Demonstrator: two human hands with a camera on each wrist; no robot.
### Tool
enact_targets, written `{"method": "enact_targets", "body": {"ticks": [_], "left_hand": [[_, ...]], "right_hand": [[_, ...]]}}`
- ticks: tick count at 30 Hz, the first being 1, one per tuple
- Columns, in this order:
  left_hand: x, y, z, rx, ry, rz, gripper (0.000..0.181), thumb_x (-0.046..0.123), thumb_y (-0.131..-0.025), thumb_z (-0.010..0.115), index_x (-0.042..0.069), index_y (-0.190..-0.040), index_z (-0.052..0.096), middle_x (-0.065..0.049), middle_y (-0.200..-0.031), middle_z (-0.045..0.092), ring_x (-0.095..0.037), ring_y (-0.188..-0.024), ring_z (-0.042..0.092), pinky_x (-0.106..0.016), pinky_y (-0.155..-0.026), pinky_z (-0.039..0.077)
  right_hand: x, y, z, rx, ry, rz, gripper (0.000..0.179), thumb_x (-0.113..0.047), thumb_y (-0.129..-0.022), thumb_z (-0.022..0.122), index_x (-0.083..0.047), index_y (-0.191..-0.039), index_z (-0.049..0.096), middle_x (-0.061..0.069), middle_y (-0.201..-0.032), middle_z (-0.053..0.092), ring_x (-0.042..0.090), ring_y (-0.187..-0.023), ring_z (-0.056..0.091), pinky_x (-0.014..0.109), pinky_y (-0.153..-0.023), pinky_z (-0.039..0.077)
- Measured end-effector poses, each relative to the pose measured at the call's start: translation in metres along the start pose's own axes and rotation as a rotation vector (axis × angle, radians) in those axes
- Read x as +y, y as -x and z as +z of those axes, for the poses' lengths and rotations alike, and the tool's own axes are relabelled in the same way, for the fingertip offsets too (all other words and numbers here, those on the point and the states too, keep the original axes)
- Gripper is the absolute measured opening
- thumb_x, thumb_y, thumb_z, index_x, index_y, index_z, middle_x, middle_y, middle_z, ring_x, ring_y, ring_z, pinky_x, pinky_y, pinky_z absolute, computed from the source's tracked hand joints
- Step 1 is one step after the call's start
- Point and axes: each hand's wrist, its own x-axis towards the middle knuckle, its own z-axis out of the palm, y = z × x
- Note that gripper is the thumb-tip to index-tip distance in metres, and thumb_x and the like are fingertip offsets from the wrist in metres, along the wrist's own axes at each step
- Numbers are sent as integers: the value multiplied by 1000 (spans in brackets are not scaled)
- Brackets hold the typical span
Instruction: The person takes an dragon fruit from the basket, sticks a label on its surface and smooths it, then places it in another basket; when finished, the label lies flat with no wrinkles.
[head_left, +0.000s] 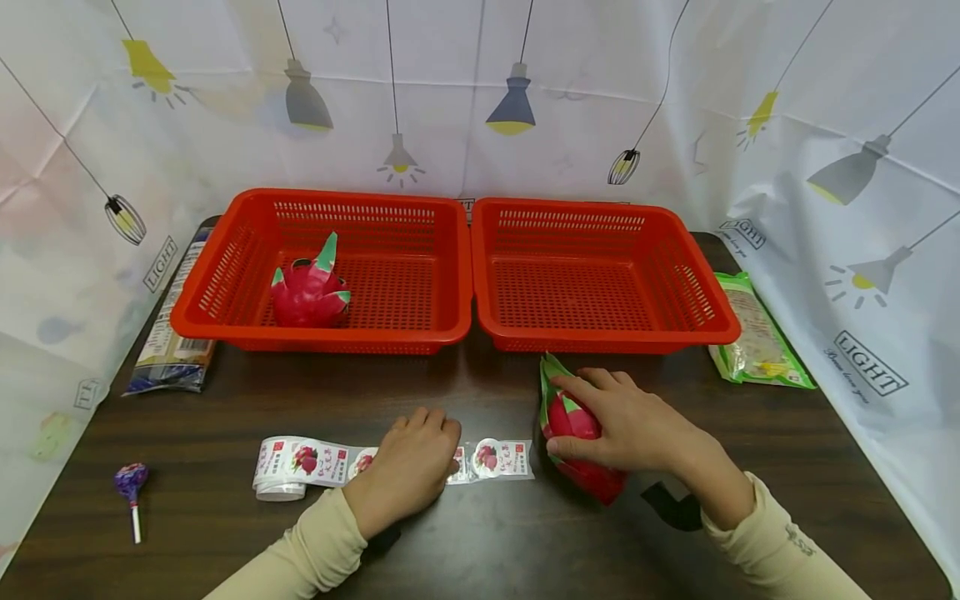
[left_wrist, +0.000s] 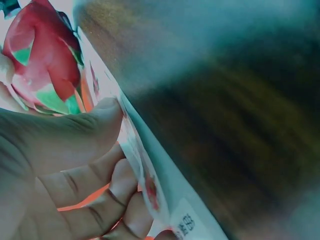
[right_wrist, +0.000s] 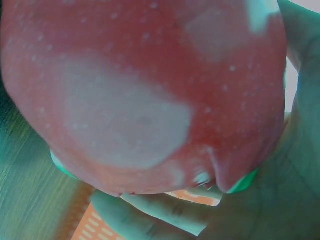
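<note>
My right hand (head_left: 633, 429) grips a pink dragon fruit (head_left: 572, 419) with green tips on the right part of the table. The fruit fills much of the right wrist view, its speckled red skin (right_wrist: 125, 115) against the palm. My left hand (head_left: 411, 467) is over a strip of dragon fruit stickers (head_left: 501, 460). In the left wrist view, the thumb (left_wrist: 102, 117) and curled fingers pinch the edge of the strip. At the strip's left end stands the rest of the sticker roll (head_left: 281, 490). Another dragon fruit (head_left: 309, 292) sits in the left red basket (head_left: 322, 340).
A second red basket (head_left: 607, 337) stands right beside the first at the back. A green-edged food bag (head_left: 757, 333) lies at the right, a dark-ended package (head_left: 168, 354) at the left. A purple lollipop (head_left: 131, 487) rests on the front left of the dark table (head_left: 465, 550).
</note>
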Motion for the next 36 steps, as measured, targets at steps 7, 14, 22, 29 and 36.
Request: {"method": "enact_targets", "body": {"ticks": [7, 14, 22, 29, 36], "left_hand": [[-2, -1, -4, -105, 130, -45, 22, 18, -84, 80, 13, -86, 59, -5, -87, 59, -26, -88, 55, -39, -73, 41], [-4, 0, -10, -142, 293, -41, 16, 15, -88, 75, 18, -88, 59, 6, -76, 61, -16, -76, 58, -35, -67, 41], [-7, 0, -48, -247, 627, -70, 12, 16, -95, 71, 20, -96, 60, 8, -82, 62, -8, -73, 54, -29, -68, 45], [-18, -3, -61, -307, 887, -47, 9, 15, -96, 69, 14, -100, 62, 4, -88, 64, -7, -79, 57, -23, -72, 47], [-27, -4, -59, -386, 990, -5, 14, 18, -96, 70, 11, -107, 64, 2, -94, 67, -6, -85, 61, -22, -77, 50]], "right_hand": [[-1, 2, 0, 20, 0, -14, 85, -71, -83, 68, -25, -151, 48, 18, -153, 46, 42, -130, 47, 50, -77, 59], [-20, 13, -6, 163, 75, -81, 76, -66, -88, 66, -22, -149, 53, 16, -150, 52, 40, -134, 50, 60, -93, 55], [-56, 22, -10, 191, -20, -382, 51, -43, -96, 69, -20, -141, 60, -8, -136, 65, 20, -132, 55, 44, -103, 53], [-59, 18, -5, 103, -137, -478, 42, -26, -98, 69, -21, -139, 60, -10, -125, 68, 7, -112, 60, 30, -89, 56], [-61, 17, -5, 84, -256, -521, 28, -22, -101, 64, -23, -129, 65, -17, -104, 70, -2, -89, 58, 21, -77, 52]]}}
